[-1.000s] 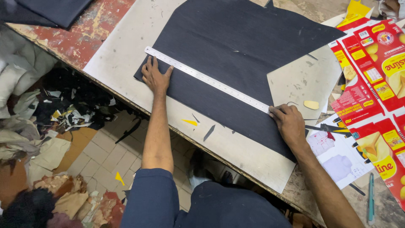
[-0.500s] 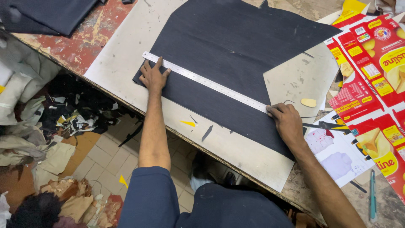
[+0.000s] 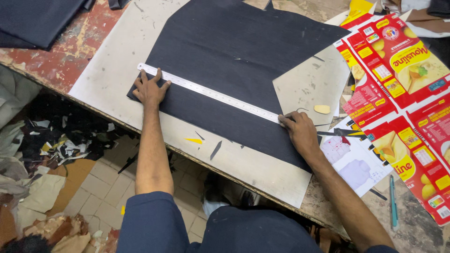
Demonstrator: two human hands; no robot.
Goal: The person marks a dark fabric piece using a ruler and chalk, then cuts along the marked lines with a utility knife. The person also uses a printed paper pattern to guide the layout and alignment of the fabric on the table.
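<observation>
A long metal ruler [image 3: 211,93] lies slantwise across a sheet of dark cloth [image 3: 239,65], and the person's two hands pin it at either end. The left hand [image 3: 151,89] lies flat, fingers spread, pressing the ruler's upper left end onto the cloth. The right hand [image 3: 301,131] presses the lower right end, fingers curled; whether it holds a small tool cannot be told.

The ruler is thin, silvery and straight. The cloth is matte, finely woven and cut to an angular shape. It rests on a pale, scuffed board [image 3: 117,61] that covers a worn worktop [image 3: 70,47] with flaking red paint.

Just right of the right hand lie flattened red and yellow cartons [image 3: 403,79], a printed paper sheet [image 3: 351,161] and a teal pen [image 3: 393,201]. A small yellow chip [image 3: 193,140] and a dark sliver [image 3: 215,150] sit on the board near the cloth's lower edge. Fabric scraps [image 3: 51,145] litter the tiled floor below.
</observation>
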